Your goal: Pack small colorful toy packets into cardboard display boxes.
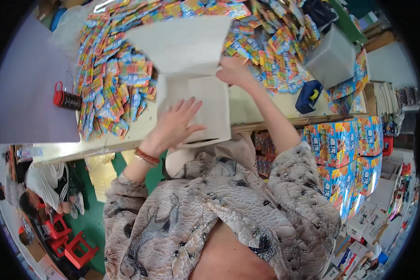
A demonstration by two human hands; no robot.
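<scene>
A cardboard box (217, 105), white-grey inside, stands at the table's front edge with its large lid flap (184, 44) raised toward the far side. My left hand (178, 121) is spread flat over the box's opening at its left side, holding nothing; whether it touches the inner wall I cannot tell. At the far right corner, where flap and side wall meet, my right hand (234, 71) has its fingers closed on the box's edge. Many small colourful packets (112, 88) lie heaped beyond the box and on both sides of it.
Right of the box are a blue tape dispenser (308, 96) and a translucent plastic bin (331, 58). A black bottle with a red lid (67, 99) lies at left. Printed cartons (333, 147) are stacked at right; red stools (80, 249) and a bent-over person (46, 186) are lower left.
</scene>
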